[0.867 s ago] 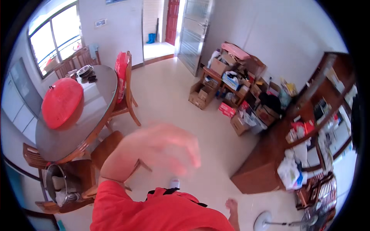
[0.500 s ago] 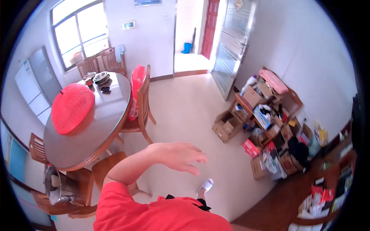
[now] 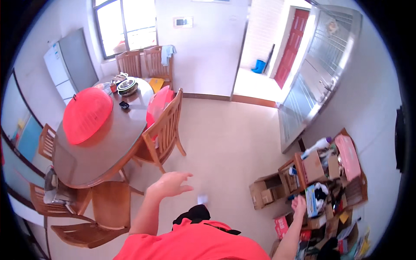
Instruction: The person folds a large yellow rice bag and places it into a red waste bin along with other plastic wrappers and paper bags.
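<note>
My left hand (image 3: 171, 184) is held out over the floor in front of me, thumb and fingers apart, with nothing in it. The wooden chair (image 3: 167, 130) with a red plastic bag (image 3: 159, 104) on it is nearest to that hand. My right hand (image 3: 298, 205) is out to the right, its fingers loosely bent and nothing seen in them. In view, it overlaps the edge of a cluttered pile of boxes, beside an open cardboard box (image 3: 260, 197). Whether it touches anything there I cannot tell, but it looks apart.
A round dining table (image 3: 82, 167) at the left carries a red mesh food cover (image 3: 88, 116) and a lidded pot (image 3: 128, 87). Wooden chairs surround it. Ahead right, a glass-panelled door (image 3: 318, 73) stands ajar by a doorway with blue boots (image 3: 258, 66). Tiled floor (image 3: 225, 138) lies between.
The view has turned left and moved forward, so table and doorway sit further right. My left hand has moved left in view. My right hand and forearm have come into view at the right.
</note>
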`<act>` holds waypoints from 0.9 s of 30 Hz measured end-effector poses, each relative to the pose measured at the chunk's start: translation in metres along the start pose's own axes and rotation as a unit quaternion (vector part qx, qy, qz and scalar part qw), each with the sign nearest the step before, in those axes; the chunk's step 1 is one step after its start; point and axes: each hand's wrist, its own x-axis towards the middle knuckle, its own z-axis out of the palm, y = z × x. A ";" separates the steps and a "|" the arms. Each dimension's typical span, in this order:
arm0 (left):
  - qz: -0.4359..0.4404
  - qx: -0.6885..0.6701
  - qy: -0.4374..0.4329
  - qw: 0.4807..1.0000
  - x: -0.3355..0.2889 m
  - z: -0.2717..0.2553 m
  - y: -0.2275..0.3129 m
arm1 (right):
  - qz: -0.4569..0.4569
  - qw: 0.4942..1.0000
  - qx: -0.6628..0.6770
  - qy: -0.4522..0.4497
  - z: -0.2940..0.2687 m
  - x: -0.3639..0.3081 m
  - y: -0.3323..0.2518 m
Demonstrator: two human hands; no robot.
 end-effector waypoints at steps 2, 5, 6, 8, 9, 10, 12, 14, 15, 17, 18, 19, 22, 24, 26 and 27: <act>-0.026 -0.026 0.007 0.999 0.050 -0.008 -0.014 | -0.066 0.997 -0.015 -0.023 0.047 0.043 -0.059; -0.058 -0.047 0.005 0.997 0.133 -0.032 -0.031 | -0.140 0.982 -0.078 -0.103 0.109 0.113 -0.095; -0.063 -0.058 0.003 0.996 0.168 -0.044 -0.037 | -0.094 0.976 -0.075 -0.184 0.115 0.141 -0.089; -0.029 0.007 0.024 0.999 0.247 -0.062 -0.049 | -0.012 0.976 -0.163 -0.142 0.119 0.190 -0.043; -0.036 0.050 0.021 0.998 0.266 -0.074 -0.051 | 0.070 0.970 -0.206 -0.106 0.134 0.191 -0.024; 0.010 0.022 0.057 0.998 0.299 -0.086 -0.049 | 0.163 0.961 -0.210 -0.072 0.136 0.200 -0.005; 0.058 0.000 0.045 0.997 0.360 -0.116 -0.032 | 0.317 0.921 -0.216 -0.071 0.116 0.212 0.036; 0.099 -0.028 0.019 0.995 0.413 -0.132 -0.033 | 0.383 0.904 -0.184 -0.037 0.121 0.227 0.050; 0.122 -0.047 0.009 0.991 0.440 -0.136 -0.038 | 0.401 0.900 -0.169 -0.014 0.126 0.235 0.051; 0.109 -0.053 0.005 0.993 0.490 -0.141 -0.053 | 0.414 0.898 -0.148 0.013 0.158 0.267 0.048; 0.103 -0.057 0.002 0.993 0.515 -0.143 -0.063 | 0.414 0.899 -0.139 0.024 0.176 0.288 0.045; 0.085 -0.070 -0.002 0.994 0.539 -0.146 -0.073 | 0.410 0.903 -0.128 0.031 0.195 0.314 0.041; 0.015 -0.098 -0.006 0.995 0.604 -0.155 -0.109 | 0.386 0.916 -0.109 0.026 0.267 0.407 0.026; -0.035 -0.110 0.008 0.993 0.652 -0.163 -0.134 | 0.345 0.934 -0.090 0.010 0.324 0.488 0.004; -0.073 -0.093 0.018 0.993 0.688 -0.185 -0.155 | 0.265 0.962 -0.058 -0.034 0.401 0.583 -0.030; -0.084 -0.085 0.023 0.993 0.706 -0.197 -0.165 | 0.201 0.977 -0.025 -0.068 0.443 0.639 -0.049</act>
